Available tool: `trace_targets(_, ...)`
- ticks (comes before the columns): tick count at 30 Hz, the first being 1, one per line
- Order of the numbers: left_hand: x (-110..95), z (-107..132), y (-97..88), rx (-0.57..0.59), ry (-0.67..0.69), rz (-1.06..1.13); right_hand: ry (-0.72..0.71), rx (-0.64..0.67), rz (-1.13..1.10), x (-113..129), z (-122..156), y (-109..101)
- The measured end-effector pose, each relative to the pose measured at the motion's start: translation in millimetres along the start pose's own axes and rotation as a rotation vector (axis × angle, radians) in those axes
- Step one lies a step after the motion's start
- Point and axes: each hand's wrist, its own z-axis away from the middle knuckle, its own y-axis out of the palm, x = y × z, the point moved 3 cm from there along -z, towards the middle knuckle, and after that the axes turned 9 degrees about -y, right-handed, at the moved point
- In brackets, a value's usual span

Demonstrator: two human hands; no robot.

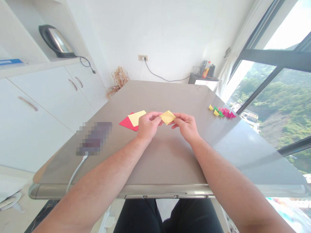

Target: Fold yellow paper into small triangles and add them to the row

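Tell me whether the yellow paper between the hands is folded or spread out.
Folded: the yellow paper shows as a small diamond with crease lines, pinched by the left hand and right hand.

A plain white wall (170,32) is fitted with a beige rectangular socket plate (140,57), into which 2 plugs are pushed. At the left, white built-in cabinets (48,94) are fitted with 3 curved handles (73,84), and a steel-and-black electric kettle (57,39) is set on the white shelf (34,64) above. At the right, a dark-framed glass window (274,54) is flanked by a white curtain (239,42); the smooth grey-brown table (160,94) is brightened by daylight.
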Motion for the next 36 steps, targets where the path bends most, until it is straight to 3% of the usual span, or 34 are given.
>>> trace_targets(36, 0.6, 0.5, -1.3, 0.005, 0.016, 0.025, -0.038, 0.007, 0.087, 0.7, 3.2, 0.1)
